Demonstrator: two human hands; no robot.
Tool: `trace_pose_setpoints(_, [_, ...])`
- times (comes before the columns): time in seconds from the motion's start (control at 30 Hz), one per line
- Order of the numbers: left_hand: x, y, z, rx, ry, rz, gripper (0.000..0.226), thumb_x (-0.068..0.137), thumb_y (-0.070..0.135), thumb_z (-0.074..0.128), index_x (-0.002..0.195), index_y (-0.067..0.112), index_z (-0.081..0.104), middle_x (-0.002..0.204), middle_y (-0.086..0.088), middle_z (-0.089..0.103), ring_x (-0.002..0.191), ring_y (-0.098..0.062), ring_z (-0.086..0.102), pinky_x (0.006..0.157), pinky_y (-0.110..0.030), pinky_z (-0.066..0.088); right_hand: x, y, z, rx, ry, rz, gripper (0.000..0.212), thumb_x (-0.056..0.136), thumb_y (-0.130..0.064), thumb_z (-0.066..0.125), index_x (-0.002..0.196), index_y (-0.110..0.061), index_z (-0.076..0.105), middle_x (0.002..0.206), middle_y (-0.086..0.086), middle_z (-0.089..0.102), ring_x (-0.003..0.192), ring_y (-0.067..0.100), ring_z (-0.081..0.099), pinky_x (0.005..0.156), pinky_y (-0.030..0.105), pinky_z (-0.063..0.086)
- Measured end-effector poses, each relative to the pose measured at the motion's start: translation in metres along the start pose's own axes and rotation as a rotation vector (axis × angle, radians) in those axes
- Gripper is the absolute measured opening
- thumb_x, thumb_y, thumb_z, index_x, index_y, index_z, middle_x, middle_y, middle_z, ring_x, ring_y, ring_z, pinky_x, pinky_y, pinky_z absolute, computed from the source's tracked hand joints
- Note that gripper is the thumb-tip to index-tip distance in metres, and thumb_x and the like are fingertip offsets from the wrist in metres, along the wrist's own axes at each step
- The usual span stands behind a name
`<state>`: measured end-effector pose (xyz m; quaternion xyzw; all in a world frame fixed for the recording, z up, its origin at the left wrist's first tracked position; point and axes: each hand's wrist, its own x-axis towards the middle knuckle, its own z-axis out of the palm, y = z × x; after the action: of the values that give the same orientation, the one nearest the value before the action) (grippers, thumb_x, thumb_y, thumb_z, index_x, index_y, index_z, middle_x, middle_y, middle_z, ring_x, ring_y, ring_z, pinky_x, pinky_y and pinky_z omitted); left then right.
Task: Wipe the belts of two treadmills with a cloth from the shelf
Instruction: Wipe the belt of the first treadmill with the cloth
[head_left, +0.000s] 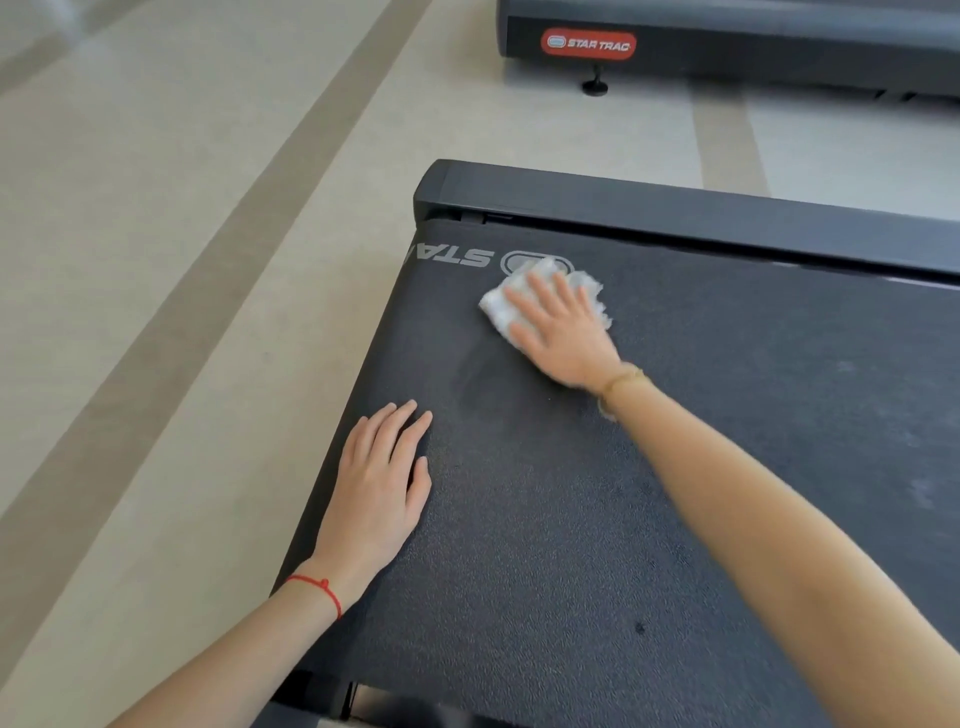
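right hand (563, 332) spread flat, pressing the white cloth (498, 306) onto the belt (597, 519) near its far end, over the printed logo (partly covered) | left hand (376, 486) open, palm down on the belt's left edge, holding nothing | second treadmill (753, 47) across the pale floor (156, 260)

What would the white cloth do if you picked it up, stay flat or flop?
The white cloth would probably flop: its edges look crumpled and frayed around the right hand pressing it flat. It likely weighs very little, being thin. On the textured treadmill belt it probably drags rather than slides freely.
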<state>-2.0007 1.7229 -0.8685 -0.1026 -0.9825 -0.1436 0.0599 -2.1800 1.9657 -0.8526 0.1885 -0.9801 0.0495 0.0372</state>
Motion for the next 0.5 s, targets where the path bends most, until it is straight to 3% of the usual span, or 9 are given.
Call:
trace_pose_setpoints(0.1, [0.001,0.000,-0.001,0.004,0.003,-0.014,0.046,0.098,0.028,0.041,0.141,0.014,0.051,0.149,-0.005,0.047,0.139,-0.025,0.041,0.119,-0.047,0.031,0.048,-0.002,-0.001,0.174,-0.071,0.244,0.052,0.103,-0.044,0.022,0.154,-0.035,0.016,0.164,0.005,0.005,0.148,0.039,-0.001,0.119,0.052,0.001])
trace_pose_setpoints(0.17, [0.002,-0.001,-0.002,-0.002,0.013,-0.001,0.046,0.097,0.028,0.041,0.139,0.014,0.054,0.147,-0.005,0.049,0.137,-0.025,0.043,0.117,-0.047,0.033,0.061,-0.029,0.004,0.161,-0.079,0.176,0.051,0.103,-0.041,0.023,0.153,-0.032,0.018,0.163,0.006,0.006,0.146,0.042,0.004,0.118,0.054,0.005])
trace_pose_setpoints(0.23, [0.002,-0.002,-0.003,-0.004,0.025,0.013,0.046,0.096,0.029,0.040,0.137,0.014,0.056,0.145,-0.004,0.051,0.135,-0.025,0.045,0.114,-0.046,0.036,0.054,-0.064,0.010,0.106,-0.047,-0.058,0.049,0.104,-0.036,0.026,0.152,-0.028,0.023,0.162,0.009,0.013,0.144,0.045,0.011,0.117,0.054,0.009])
trace_pose_setpoints(0.3, [0.005,-0.005,-0.005,0.005,0.026,0.032,0.046,0.095,0.031,0.041,0.135,0.015,0.058,0.142,-0.002,0.053,0.132,-0.024,0.047,0.112,-0.043,0.037,0.034,-0.080,0.014,0.060,-0.079,-0.240,0.050,0.105,-0.041,0.025,0.153,-0.032,0.022,0.163,0.007,0.014,0.147,0.041,0.007,0.119,0.050,0.004])
trace_pose_setpoints(0.37, [0.009,-0.010,-0.007,0.018,0.026,0.073,0.045,0.093,0.032,0.043,0.131,0.016,0.060,0.138,-0.002,0.056,0.128,-0.023,0.049,0.109,-0.040,0.037,0.026,-0.066,0.012,0.078,-0.078,-0.308,0.048,0.105,-0.041,0.023,0.152,-0.032,0.027,0.163,0.006,0.015,0.148,0.038,0.005,0.120,0.048,0.002])
trace_pose_setpoints(0.43, [0.013,-0.014,-0.007,0.015,0.037,0.106,0.043,0.091,0.032,0.045,0.128,0.016,0.062,0.133,-0.002,0.058,0.123,-0.025,0.051,0.106,-0.040,0.038,0.036,-0.037,0.008,0.039,-0.084,-0.324,0.047,0.105,-0.030,0.019,0.142,-0.018,0.044,0.160,0.013,0.022,0.145,0.044,0.014,0.117,0.055,0.010])
trace_pose_setpoints(0.5, [0.014,-0.015,-0.006,0.007,0.051,0.101,0.043,0.090,0.031,0.047,0.127,0.015,0.063,0.131,-0.002,0.059,0.122,-0.026,0.051,0.105,-0.042,0.039,0.061,-0.009,0.002,0.038,-0.054,-0.096,0.046,0.105,-0.031,0.016,0.145,-0.019,0.037,0.161,0.012,0.016,0.145,0.044,0.011,0.117,0.053,0.009])
